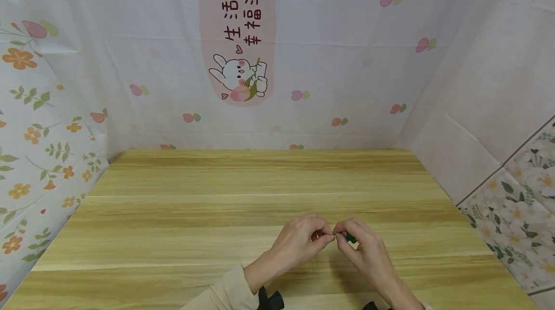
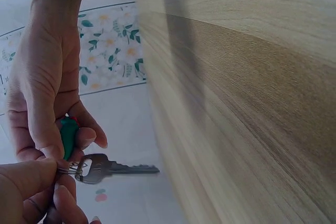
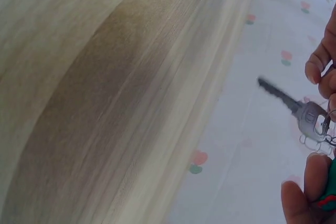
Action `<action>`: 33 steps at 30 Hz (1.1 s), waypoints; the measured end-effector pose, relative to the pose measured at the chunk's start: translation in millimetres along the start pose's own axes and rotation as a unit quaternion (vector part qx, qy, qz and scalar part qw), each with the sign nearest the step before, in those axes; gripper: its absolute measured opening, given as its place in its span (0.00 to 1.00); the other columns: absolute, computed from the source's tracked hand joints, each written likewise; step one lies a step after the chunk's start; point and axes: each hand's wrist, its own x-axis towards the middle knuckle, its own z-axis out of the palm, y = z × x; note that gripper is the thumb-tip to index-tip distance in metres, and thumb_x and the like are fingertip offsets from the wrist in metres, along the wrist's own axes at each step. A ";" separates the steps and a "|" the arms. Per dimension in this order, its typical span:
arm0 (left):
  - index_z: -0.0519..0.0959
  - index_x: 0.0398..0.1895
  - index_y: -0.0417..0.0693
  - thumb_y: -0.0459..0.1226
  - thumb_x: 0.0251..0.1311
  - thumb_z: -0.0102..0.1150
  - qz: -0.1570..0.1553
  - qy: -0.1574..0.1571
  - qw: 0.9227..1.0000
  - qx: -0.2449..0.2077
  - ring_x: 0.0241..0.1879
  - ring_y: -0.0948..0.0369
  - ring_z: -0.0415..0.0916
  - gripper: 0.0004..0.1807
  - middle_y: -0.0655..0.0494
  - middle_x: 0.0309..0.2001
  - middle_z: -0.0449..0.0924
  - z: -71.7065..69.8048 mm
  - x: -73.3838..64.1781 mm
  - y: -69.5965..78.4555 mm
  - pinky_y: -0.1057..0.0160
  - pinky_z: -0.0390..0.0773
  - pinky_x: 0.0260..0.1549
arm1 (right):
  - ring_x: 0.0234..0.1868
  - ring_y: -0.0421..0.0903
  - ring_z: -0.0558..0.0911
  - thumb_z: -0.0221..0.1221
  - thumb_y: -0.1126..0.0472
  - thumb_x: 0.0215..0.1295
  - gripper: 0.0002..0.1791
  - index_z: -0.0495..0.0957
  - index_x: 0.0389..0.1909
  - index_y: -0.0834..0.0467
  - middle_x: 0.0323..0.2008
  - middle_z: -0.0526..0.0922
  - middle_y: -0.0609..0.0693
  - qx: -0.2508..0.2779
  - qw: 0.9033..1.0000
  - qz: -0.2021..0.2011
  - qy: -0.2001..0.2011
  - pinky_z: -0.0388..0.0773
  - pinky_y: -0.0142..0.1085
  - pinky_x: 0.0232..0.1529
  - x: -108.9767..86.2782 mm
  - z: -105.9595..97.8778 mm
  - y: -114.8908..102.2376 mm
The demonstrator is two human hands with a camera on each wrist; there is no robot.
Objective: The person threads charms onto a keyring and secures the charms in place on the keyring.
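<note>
A silver key (image 2: 97, 169) hangs from a thin metal ring (image 2: 65, 170), its toothed blade pointing away from the fingers in the left wrist view. My left hand (image 1: 299, 238) pinches the ring between thumb and forefinger. Close against it, fingertip to fingertip, my right hand (image 1: 366, 248) pinches at the ring's other side. A green charm (image 2: 69, 136) with a bit of red lies within the right hand's curled fingers, partly hidden. Short chain links (image 3: 330, 140) join near the key's bow in the right wrist view. Both hands are raised over the table.
The wood-grain table (image 1: 217, 213) spreads out beyond and to both sides of the hands. Patterned cloth (image 1: 295, 59) hangs behind it, and more floral cloth stands at left and right. A black wrist camera mount (image 1: 270, 299) sits below the left sleeve.
</note>
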 end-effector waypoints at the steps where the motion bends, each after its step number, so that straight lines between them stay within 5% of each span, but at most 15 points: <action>1: 0.82 0.27 0.51 0.38 0.58 0.62 0.000 -0.001 1.000 0.001 0.24 0.78 0.66 0.04 0.65 0.26 0.76 0.0 0.0 -0.1 0.82 0.65 0.22 | 0.26 0.30 0.74 0.63 0.80 0.44 0.20 0.77 0.28 0.51 0.27 0.78 0.40 0.000 1.000 -0.001 -0.001 0.71 0.21 0.25 -0.1 -0.1 0.3; 8: 0.83 0.27 0.52 0.38 0.59 0.60 -0.017 -0.010 1.000 0.004 0.22 0.78 0.64 0.05 0.67 0.24 0.76 0.9 0.4 0.0 0.81 0.65 0.19 | 0.27 0.32 0.74 0.63 0.81 0.41 0.22 0.77 0.29 0.50 0.27 0.77 0.40 0.009 0.999 -0.034 0.000 0.70 0.20 0.28 -2.0 2.0 2.7; 18: 0.83 0.28 0.50 0.37 0.59 0.61 0.007 -0.002 1.000 -0.010 0.23 0.78 0.64 0.05 0.65 0.25 0.76 0.7 -0.3 -0.8 0.81 0.65 0.21 | 0.26 0.31 0.74 0.63 0.82 0.41 0.22 0.78 0.29 0.51 0.27 0.79 0.41 0.010 1.000 -0.014 0.018 0.69 0.19 0.25 -3.2 2.5 3.9; 25: 0.83 0.27 0.52 0.39 0.60 0.60 -0.005 -0.014 1.000 0.005 0.23 0.79 0.65 0.06 0.67 0.24 0.77 1.3 -0.3 -0.9 0.81 0.65 0.21 | 0.27 0.32 0.75 0.64 0.81 0.39 0.23 0.77 0.29 0.50 0.27 0.78 0.41 0.011 0.999 -0.038 0.013 0.71 0.21 0.28 -4.2 3.9 5.8; 33: 0.82 0.26 0.51 0.38 0.60 0.60 0.004 -0.011 1.000 0.008 0.23 0.78 0.63 0.06 0.67 0.23 0.75 1.4 -0.5 -1.3 0.82 0.65 0.22 | 0.27 0.31 0.75 0.63 0.81 0.42 0.22 0.78 0.30 0.50 0.28 0.78 0.41 0.013 1.000 -0.019 0.009 0.71 0.21 0.26 -3.8 3.3 4.5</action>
